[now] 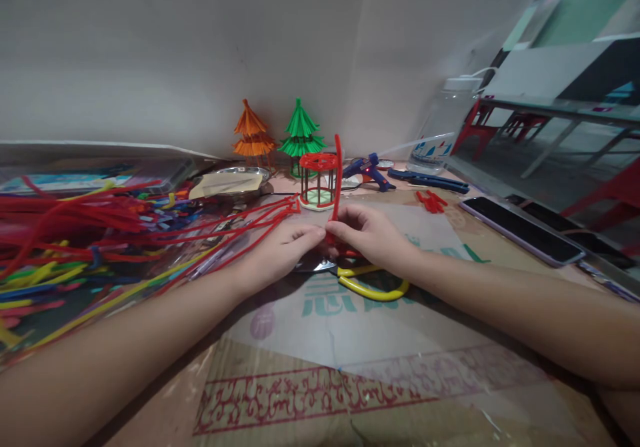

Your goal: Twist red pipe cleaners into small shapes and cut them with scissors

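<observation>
A red pipe cleaner (337, 173) stands upright between my hands, its lower end held in the fingers of my right hand (367, 233). My left hand (297, 243) meets it there, thumb and fingers pinched on the lower part of the same pipe cleaner; the exact grip is partly hidden. Beneath both hands lie scissors with yellow handles (375, 293). Just behind them stands a small round frame (319, 161) with a red top ring, dark posts and a pale green base. Red pipe cleaners (260, 215) run from its left side toward the pile.
Colourful pipe cleaners (90, 233) heap at the left. Orange (250, 127) and green (301, 127) tiered roof models stand by the wall. A blue glue gun (370, 170), blue-handled pliers (427, 181), short red pieces (431, 201), a phone (520, 230) and a clear bottle (440, 127) are at right.
</observation>
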The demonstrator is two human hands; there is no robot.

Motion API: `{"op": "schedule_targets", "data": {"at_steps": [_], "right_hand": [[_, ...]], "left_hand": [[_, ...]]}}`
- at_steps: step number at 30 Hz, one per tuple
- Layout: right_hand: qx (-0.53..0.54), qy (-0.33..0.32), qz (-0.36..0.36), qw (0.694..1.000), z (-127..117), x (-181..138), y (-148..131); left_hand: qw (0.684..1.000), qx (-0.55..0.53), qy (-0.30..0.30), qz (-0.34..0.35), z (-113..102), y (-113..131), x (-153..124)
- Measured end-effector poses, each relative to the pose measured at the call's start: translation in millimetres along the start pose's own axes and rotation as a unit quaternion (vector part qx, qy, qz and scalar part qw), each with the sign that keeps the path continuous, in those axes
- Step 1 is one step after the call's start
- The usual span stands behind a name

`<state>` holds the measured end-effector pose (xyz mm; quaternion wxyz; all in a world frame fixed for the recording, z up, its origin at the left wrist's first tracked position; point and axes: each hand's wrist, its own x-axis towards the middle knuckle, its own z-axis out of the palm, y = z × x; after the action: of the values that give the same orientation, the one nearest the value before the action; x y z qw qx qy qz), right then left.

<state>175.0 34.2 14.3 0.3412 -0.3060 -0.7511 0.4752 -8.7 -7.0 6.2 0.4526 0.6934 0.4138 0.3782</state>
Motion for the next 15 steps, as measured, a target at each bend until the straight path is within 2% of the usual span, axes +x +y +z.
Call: {"op": "schedule_targets", "data": {"at_steps": [3, 7, 11, 15], "right_hand": [[0.028, -0.008, 0.008, 1.000, 0.7, -0.5, -0.5], [0.001, 0.004, 0.006, 1.000, 0.2, -0.1, -0.7], [-0.036, 0.014, -0.004, 0.999, -0.2, -0.1, -0.5], [-0.033, 0.004, 0.017, 0.999, 0.8, -1.3, -0.1]], "left_hand": [[1.000, -0.016, 0.012, -0.021, -1.3, -1.2, -0.3], [0.999, -0.021, 0.003, -0.030, -0.4, -0.8, 1.1], [1.000, -0.002, -0.013, -0.012, 0.9, -2.0, 3.0], [0.999, 0.033, -0.007, 0.000, 1.9, -2.9, 3.1]]}}
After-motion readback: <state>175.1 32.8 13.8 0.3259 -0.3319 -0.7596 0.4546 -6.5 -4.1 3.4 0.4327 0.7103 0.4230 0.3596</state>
